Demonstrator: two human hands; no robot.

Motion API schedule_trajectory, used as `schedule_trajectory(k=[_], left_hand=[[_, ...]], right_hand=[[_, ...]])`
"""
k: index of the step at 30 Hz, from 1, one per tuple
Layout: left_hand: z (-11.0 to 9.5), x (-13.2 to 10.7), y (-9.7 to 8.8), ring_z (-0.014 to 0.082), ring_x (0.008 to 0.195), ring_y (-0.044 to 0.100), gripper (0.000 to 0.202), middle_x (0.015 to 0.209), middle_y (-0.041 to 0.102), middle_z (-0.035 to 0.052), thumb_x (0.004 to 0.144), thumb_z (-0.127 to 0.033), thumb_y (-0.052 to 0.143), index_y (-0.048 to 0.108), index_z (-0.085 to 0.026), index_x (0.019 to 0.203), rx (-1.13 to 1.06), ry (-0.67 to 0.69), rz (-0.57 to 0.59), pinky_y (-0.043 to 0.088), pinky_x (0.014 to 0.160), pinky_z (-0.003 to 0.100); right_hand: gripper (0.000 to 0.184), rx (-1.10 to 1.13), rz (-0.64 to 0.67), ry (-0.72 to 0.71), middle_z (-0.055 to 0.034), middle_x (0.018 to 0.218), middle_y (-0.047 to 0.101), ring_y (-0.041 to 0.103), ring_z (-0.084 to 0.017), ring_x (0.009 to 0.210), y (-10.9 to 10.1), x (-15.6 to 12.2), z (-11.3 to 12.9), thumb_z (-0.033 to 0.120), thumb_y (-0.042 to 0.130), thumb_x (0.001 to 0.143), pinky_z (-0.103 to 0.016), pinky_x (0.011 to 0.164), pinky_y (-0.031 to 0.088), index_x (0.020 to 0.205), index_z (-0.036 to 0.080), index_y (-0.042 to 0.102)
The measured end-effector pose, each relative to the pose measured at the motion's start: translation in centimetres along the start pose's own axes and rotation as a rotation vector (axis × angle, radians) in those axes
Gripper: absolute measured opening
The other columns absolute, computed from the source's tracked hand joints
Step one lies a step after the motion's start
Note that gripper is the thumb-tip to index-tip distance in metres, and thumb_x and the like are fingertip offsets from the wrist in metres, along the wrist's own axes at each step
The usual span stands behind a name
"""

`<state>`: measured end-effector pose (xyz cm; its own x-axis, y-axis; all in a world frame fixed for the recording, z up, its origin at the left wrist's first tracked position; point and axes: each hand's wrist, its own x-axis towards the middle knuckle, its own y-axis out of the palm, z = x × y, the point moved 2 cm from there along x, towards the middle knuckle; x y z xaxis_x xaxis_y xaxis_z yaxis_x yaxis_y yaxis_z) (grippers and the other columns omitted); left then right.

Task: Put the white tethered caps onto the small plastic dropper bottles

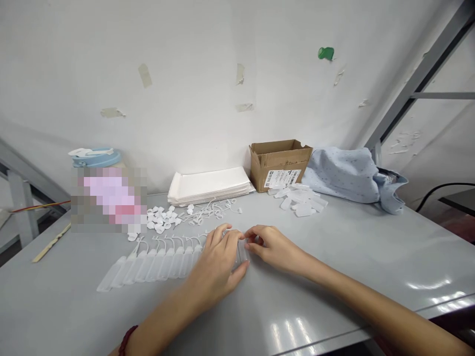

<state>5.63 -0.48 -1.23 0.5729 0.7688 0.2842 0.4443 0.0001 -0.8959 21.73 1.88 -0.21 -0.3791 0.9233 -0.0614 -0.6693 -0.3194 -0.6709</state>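
Several flat translucent plastic pieces [154,264], shaped like small bottles with white tops and looped cords, lie side by side in a slanted row on the table. At the row's right end my left hand [218,262] holds a clear plastic piece [242,251] between thumb and fingers, hiding part of the row. My right hand [270,244] pinches at the same piece's upper right edge, its fingertips nearly meeting those of my left hand. Beyond the hands lie loose white cords [211,211] and a scatter of small white caps [161,219].
A pile of loose translucent pieces [302,200] lies before an open cardboard box [280,165]. White envelopes [210,185] are stacked along the wall. Blue speckled cloth [345,175] sits at right. At left are a blue tape roll [96,158], a blurred pink item [113,193] and a thin strip [52,243].
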Motion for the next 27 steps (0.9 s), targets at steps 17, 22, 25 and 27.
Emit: schedule_trajectory(k=[17,22,25,27], left_hand=[[0.1,0.0,0.0,0.0361,0.126,0.037,0.033,0.118,0.057,0.0095,0.081,-0.018,0.057,0.045,-0.02,0.111,-0.01,-0.008,0.011,0.039,0.098,0.054],[0.1,-0.1,-0.2,0.0353,0.127,0.035,0.037,0.12,0.055,0.0111,0.08,-0.02,0.059,0.045,-0.017,0.115,-0.002,-0.009,0.018,0.037,0.1,0.054],[0.2,-0.2,-0.7,0.0358,0.129,0.032,0.041,0.127,0.052,0.0128,0.081,-0.024,0.058,0.044,-0.017,0.118,-0.001,-0.005,0.008,0.036,0.101,0.055],[0.4,-0.1,-1.3,0.036,0.131,0.03,0.039,0.131,0.049,0.0134,0.083,-0.028,0.057,0.045,-0.018,0.118,-0.017,-0.021,-0.011,0.036,0.1,0.056]], right_hand=[[0.025,0.045,0.033,-0.033,-0.007,0.086,0.068,0.06,-0.018,0.073,0.0,-0.3,0.3,0.02,0.053,0.084,-0.029,0.066,0.046,0.106,0.012,0.064],[0.027,0.027,0.019,-0.035,-0.0087,0.09,0.069,0.061,-0.018,0.073,-0.1,-0.3,0.1,0.022,0.054,0.084,-0.029,0.068,0.047,0.108,0.011,0.062],[0.028,0.001,0.001,-0.034,-0.0092,0.092,0.069,0.063,-0.018,0.076,-0.5,-0.2,0.0,0.024,0.054,0.085,-0.029,0.069,0.049,0.108,0.01,0.062],[0.028,-0.056,-0.029,-0.031,-0.0088,0.094,0.071,0.064,-0.017,0.076,-1.1,0.1,-0.2,0.024,0.056,0.085,-0.027,0.069,0.049,0.109,0.011,0.062]])
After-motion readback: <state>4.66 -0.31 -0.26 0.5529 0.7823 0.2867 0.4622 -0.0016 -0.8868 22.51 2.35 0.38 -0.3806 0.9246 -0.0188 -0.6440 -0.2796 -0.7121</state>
